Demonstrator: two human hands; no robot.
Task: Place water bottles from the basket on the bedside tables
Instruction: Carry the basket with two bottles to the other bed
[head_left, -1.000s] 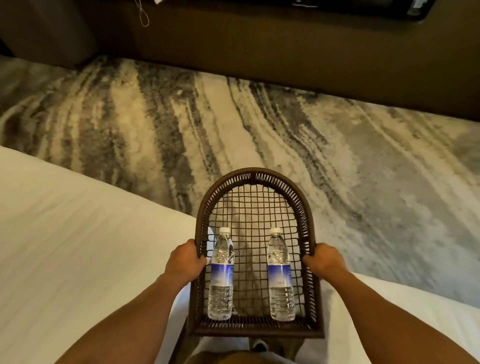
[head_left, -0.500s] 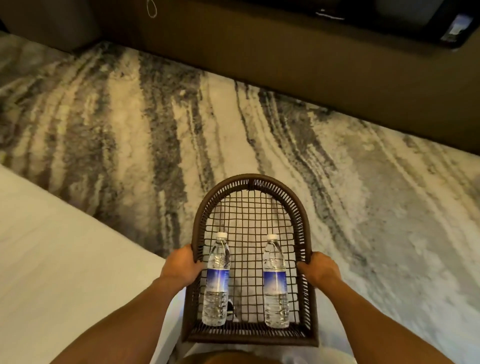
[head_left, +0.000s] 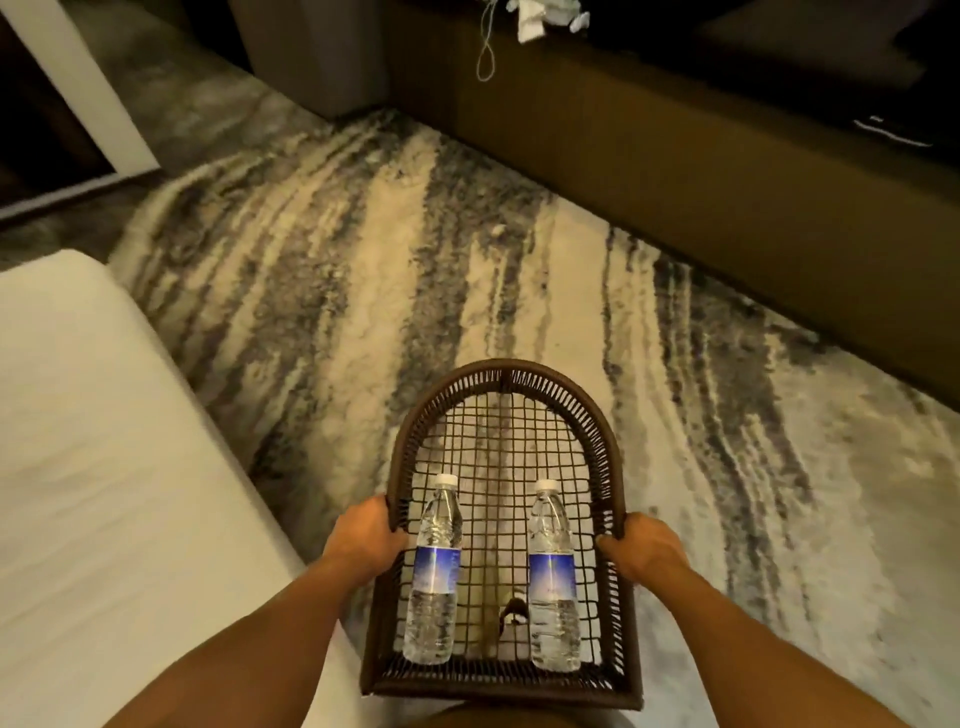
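Hands, left hand (head_left: 366, 538) and right hand (head_left: 644, 548), clasp the dark woven wicker basket (head_left: 501, 382) by its side rims; two clear plastic water bottles (head_left: 434, 566) lie lengthwise between them, caps pointing away.

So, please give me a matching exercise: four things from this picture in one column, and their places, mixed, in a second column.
Things:
1. left hand
2. right hand
3. water bottles
4. bed

Places:
a. lying inside the basket
b. on the basket's right rim
c. at the left of the view
d. on the basket's left rim

Pairs: 1-d, 2-b, 3-a, 4-c
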